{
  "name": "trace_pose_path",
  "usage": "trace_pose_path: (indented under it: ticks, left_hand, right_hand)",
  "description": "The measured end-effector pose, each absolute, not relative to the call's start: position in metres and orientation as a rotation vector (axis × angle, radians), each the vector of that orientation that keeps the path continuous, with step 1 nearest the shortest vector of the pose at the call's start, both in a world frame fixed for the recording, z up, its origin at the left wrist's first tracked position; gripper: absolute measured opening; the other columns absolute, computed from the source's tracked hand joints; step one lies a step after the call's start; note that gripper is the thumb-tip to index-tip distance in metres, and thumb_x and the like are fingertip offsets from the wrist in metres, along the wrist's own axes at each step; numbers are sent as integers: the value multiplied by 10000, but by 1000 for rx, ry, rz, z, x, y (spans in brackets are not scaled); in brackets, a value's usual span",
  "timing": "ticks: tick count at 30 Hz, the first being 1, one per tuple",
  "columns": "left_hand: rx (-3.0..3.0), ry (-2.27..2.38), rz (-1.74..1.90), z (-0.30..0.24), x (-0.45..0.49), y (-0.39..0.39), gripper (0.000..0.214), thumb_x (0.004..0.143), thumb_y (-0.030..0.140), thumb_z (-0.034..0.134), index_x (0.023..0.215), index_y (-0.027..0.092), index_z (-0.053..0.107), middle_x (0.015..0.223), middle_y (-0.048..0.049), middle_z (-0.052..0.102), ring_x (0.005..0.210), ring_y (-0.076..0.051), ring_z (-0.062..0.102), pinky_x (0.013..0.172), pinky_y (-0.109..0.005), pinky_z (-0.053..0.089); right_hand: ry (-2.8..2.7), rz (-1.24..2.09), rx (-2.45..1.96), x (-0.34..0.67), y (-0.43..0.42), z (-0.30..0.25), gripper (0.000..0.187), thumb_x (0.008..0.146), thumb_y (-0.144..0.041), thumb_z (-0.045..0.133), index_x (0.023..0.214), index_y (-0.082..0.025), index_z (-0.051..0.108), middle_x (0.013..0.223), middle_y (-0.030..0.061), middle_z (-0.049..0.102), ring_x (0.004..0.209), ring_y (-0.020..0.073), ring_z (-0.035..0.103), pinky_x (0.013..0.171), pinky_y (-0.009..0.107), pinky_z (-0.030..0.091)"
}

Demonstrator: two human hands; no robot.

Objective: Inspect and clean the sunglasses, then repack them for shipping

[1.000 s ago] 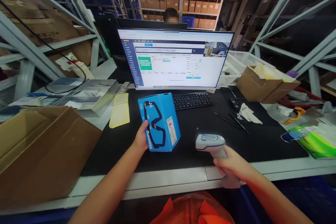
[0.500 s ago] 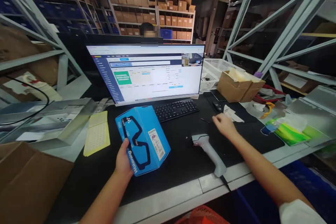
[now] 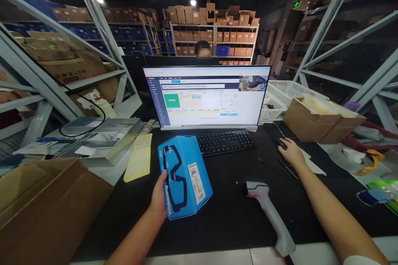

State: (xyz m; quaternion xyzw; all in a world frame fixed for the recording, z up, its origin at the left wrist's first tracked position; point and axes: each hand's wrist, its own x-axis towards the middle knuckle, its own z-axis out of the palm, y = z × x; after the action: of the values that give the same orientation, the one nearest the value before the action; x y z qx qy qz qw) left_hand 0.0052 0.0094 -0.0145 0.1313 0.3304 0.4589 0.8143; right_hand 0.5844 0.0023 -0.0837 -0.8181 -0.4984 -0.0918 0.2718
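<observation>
My left hand (image 3: 160, 196) grips the lower left edge of a blue goggles box (image 3: 184, 176), held tilted above the black desk mat (image 3: 230, 215). A white barcode label shows on the box's right face. My right hand (image 3: 290, 152) rests on a black mouse (image 3: 280, 142) at the right of the keyboard (image 3: 226, 142), fingers curved over it. A grey handheld scanner (image 3: 268, 211) lies on the mat between my arms, untouched. The monitor (image 3: 207, 96) stands behind the keyboard with a software page on it.
A large open cardboard box (image 3: 43, 207) stands at the left front. A yellow sheet (image 3: 138, 161) and a metal tray (image 3: 102, 143) lie left of the keyboard. An open carton (image 3: 314, 122) and white baskets (image 3: 276, 99) sit right. A person sits behind the monitor.
My right hand let go of the scanner, left it lying on the mat, and moved right onto the mouse. The left hand keeps holding the blue box. The screen content changed.
</observation>
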Motion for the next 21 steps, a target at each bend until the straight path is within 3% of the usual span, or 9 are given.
trace_pose_path:
  ticks: [11, 21]
  left_hand:
    - [256, 951, 1023, 3, 16, 5, 652, 944, 368, 539, 1546, 175, 376, 1020, -156, 777, 1074, -390, 700, 1060, -639, 450]
    - [267, 883, 1001, -5, 15, 6, 649, 935, 405, 552, 1530, 185, 413, 1126, -169, 747, 1110, -398, 680, 1085, -635, 423]
  right_hand:
    - [-1288, -282, -2242, 580, -1, -84, 480, 827, -346, 545, 1258, -203, 703, 1418, 107, 573, 1255, 298, 580, 1084, 415, 456]
    - [-1259, -228, -2258, 581, -3, -83, 520, 825, -358, 569, 1318, -225, 669, 1452, 103, 548, 1204, 315, 609, 1040, 428, 482]
